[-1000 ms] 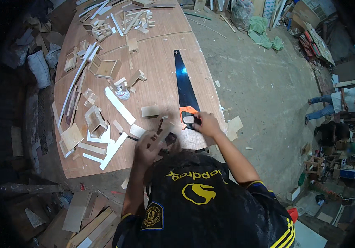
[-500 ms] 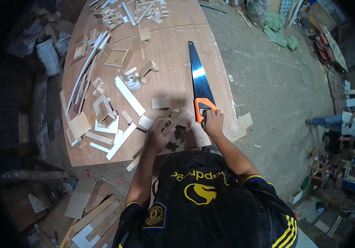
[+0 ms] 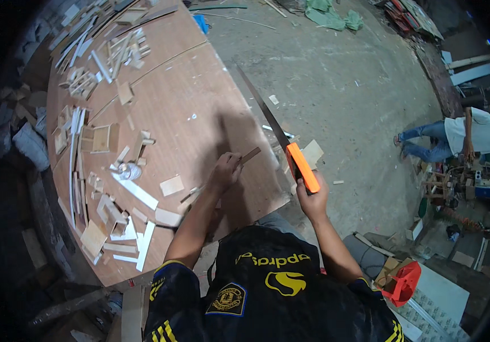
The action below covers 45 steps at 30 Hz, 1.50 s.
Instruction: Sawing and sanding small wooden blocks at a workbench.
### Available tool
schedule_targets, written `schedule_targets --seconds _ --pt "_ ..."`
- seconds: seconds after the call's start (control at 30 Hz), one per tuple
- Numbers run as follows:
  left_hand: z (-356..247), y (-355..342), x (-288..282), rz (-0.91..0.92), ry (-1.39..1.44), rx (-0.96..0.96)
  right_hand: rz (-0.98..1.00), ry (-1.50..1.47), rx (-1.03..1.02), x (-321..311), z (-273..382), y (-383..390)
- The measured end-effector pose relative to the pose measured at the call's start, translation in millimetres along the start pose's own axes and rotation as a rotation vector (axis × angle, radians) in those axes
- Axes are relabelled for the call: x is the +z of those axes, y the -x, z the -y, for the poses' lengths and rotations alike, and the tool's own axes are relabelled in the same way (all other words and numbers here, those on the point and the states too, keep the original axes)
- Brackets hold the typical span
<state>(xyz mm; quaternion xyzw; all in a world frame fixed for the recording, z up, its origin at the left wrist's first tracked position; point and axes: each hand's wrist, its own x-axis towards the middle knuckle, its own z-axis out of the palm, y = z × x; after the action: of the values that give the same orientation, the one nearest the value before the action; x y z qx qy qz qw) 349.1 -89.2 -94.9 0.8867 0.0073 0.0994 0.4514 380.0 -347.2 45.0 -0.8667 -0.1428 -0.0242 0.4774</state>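
Observation:
My right hand (image 3: 314,196) is wrapped round the orange and black handle of a handsaw (image 3: 303,167). The saw is lifted off the table, its dark blade slanting up and away to the left, past the table's right edge. Over the tabletop, my left hand (image 3: 226,171) is closed on a thin wooden strip (image 3: 250,155), whose end sticks out to the right toward the table edge. Its fingertips are partly hidden from above. Left of this hand, a small pale wood block (image 3: 172,185) lies flat on the table.
On the wooden table (image 3: 171,85), small wooden frames, white strips (image 3: 136,190) and a glass jar (image 3: 129,170) crowd the left side. Offcuts (image 3: 313,151) lie on the floor beyond the right edge. Another person (image 3: 456,134) stands far right, near a red bag (image 3: 406,284) and piled goods.
My right hand has raised the saw from the table and swung it right, past the edge. The left hand now holds the wooden strip nearer that edge. My view has turned rightward.

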Motion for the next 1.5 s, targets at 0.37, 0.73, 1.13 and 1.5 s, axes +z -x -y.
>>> schedule_targets --seconds 0.37,0.73,1.13,1.5 --pt "39 -108 94 0.131 -0.268 0.195 0.109 -0.081 0.21 -25 -42 -49" --pt "26 -119 85 0.213 -0.177 0.077 0.273 -0.05 0.316 -7 -41 -84" --pt "41 -108 87 0.359 -0.307 -0.018 0.374 -0.035 0.352 6 -36 -83" --pt "59 -101 99 0.425 -0.422 -0.027 0.521 0.052 0.374 10 -25 -91"
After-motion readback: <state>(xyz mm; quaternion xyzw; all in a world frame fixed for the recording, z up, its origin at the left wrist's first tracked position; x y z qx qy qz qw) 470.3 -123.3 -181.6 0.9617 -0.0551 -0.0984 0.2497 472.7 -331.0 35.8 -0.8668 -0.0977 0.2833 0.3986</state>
